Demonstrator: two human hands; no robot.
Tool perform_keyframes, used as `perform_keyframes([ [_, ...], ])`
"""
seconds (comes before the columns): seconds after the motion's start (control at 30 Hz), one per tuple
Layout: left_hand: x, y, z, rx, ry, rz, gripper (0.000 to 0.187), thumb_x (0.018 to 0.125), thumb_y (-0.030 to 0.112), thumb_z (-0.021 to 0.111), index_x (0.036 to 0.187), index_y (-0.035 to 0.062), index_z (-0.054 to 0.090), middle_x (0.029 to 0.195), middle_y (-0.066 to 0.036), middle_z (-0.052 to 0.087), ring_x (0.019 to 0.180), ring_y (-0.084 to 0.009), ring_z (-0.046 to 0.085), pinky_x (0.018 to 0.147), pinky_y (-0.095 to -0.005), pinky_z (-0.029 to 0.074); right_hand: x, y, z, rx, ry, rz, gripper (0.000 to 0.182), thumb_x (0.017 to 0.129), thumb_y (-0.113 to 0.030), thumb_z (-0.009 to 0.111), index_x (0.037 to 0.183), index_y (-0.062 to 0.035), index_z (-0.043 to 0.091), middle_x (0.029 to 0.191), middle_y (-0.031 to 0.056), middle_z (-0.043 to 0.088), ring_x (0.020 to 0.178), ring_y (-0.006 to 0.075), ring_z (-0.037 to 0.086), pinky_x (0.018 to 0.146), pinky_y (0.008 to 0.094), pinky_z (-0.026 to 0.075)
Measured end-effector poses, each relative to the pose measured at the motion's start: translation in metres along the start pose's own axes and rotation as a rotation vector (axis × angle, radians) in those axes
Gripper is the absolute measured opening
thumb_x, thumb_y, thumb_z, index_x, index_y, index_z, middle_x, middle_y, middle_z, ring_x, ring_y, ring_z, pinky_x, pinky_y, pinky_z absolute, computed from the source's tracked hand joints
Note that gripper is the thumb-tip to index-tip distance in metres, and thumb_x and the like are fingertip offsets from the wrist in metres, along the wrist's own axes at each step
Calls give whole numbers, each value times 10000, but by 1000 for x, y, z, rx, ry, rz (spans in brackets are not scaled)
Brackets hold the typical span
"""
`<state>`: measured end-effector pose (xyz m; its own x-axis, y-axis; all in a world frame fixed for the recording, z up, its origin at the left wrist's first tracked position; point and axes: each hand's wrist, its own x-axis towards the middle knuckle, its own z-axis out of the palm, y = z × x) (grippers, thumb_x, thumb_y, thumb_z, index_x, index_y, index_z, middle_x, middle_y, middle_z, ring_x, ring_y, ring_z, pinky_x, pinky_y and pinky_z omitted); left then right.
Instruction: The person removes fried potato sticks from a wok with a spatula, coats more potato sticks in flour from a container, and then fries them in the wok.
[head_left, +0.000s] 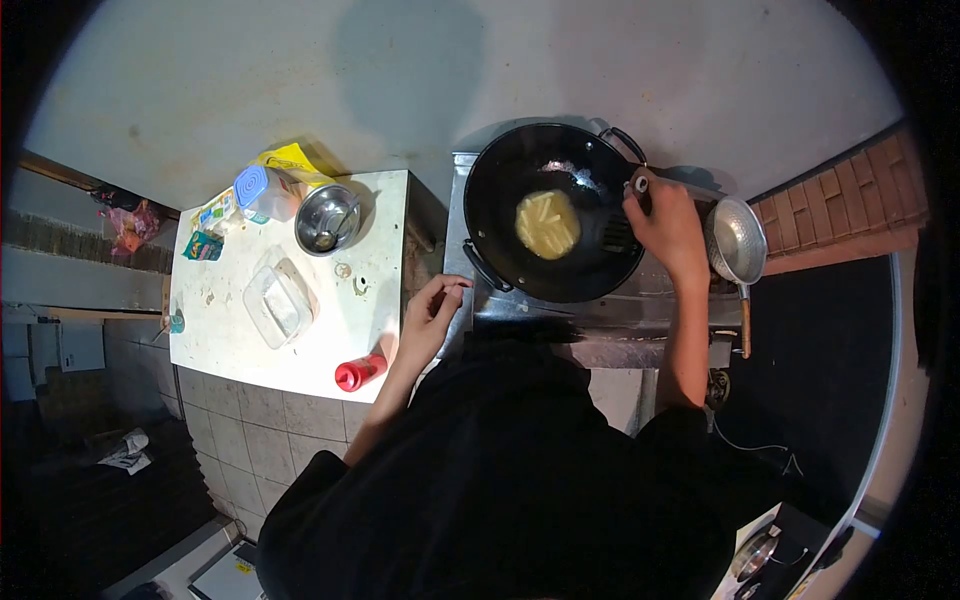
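Observation:
A black wok (590, 277) with two loop handles sits on the metal stove (630, 318). Pale yellow cut sticks, like potato fries, lie clumped in liquid (548, 225) in the middle of it. My right hand (664, 222) is closed around the handle of a black slotted spatula (618, 234). The spatula's blade is inside the wok, right of the sticks and apart from them. My left hand (432, 312) hovers beside the wok's left handle (485, 268), not gripping it. Its fingers are loosely bent and partly apart, with nothing visible in them.
On the white table (220, 330) at left stand a steel bowl (328, 220) with a spoon, a clear plastic container (278, 300), a blue-lidded tub (265, 192), packets and a red bottle (360, 373). A metal pan (738, 240) with a wooden handle is right of the wok.

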<state>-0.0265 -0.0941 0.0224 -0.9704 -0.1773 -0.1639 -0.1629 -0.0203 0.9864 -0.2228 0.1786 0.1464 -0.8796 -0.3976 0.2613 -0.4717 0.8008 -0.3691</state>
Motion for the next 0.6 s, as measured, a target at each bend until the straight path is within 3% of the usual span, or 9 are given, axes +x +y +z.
perform_keyframes([
  [0.1, 0, 2, 1, 7, 1, 23, 193, 1027, 183, 533, 1095, 37, 641, 832, 56, 511, 748, -29, 441, 672, -187, 359, 10, 18, 32, 248, 13, -3, 146, 867, -147, 617, 924, -13, 622, 718, 213, 627, 687, 384, 635, 648, 432, 495],
  [0.13, -1, 2, 2, 9, -3, 22, 193, 1027, 183, 533, 1095, 37, 641, 832, 56, 511, 748, -29, 441, 672, -187, 359, 14, 21, 42, 339, 5, 16, 136, 878, -145, 615, 913, -14, 606, 659, 179, 583, 573, 278, 574, 603, 362, 460],
  [0.17, -1, 3, 2, 16, -9, 14, 192, 1028, 182, 532, 1095, 38, 641, 830, 57, 510, 747, -29, 441, 669, -188, 358, 16, 24, 51, 340, 7, 18, 136, 878, -145, 615, 913, -14, 606, 659, 179, 583, 573, 278, 574, 603, 362, 460],
  [0.23, -1, 3, 1, 25, -8, 9, 192, 1029, 182, 531, 1094, 39, 641, 828, 58, 510, 746, -30, 441, 667, -188, 356, 22, 26, 65, 639, -18, 71, 90, 900, -103, 613, 915, -18, 586, 637, 102, 478, 568, 110, 471, 557, 291, 390],
  [0.33, -1, 2, 1, -6, 28, 6, 199, 1011, 213, 559, 1084, 58, 660, 780, 58, 497, 746, -42, 439, 666, -202, 345, 22, -2, 49, 509, -29, -41, 96, 927, -107, 598, 904, -18, 572, 620, 70, 410, 566, 54, 393, 528, 266, 330],
  [0.47, -2, 3, -1, -4, 4, 21, 190, 1030, 184, 531, 1092, 41, 638, 859, 52, 525, 765, -33, 452, 681, -192, 366, 21, -27, 22, 475, -58, -83, 104, 922, -111, 605, 905, -13, 572, 610, 64, 414, 554, 70, 375, 522, 271, 317],
  [0.53, -2, 1, -1, -3, 1, 27, 191, 1031, 187, 531, 1093, 42, 638, 870, 50, 529, 775, -33, 455, 690, -191, 371, 20, -37, 7, 422, -38, -87, 127, 911, -134, 579, 909, -9, 597, 586, 146, 517, 498, 220, 497, 535, 349, 398],
  [0.6, -2, 0, 0, -20, -3, 13, 195, 1031, 195, 534, 1097, 42, 636, 898, 45, 541, 808, -35, 469, 721, -189, 388, 21, -38, -4, 384, -27, -74, 135, 910, -142, 583, 911, -8, 602, 609, 167, 548, 526, 268, 540, 555, 372, 425],
])
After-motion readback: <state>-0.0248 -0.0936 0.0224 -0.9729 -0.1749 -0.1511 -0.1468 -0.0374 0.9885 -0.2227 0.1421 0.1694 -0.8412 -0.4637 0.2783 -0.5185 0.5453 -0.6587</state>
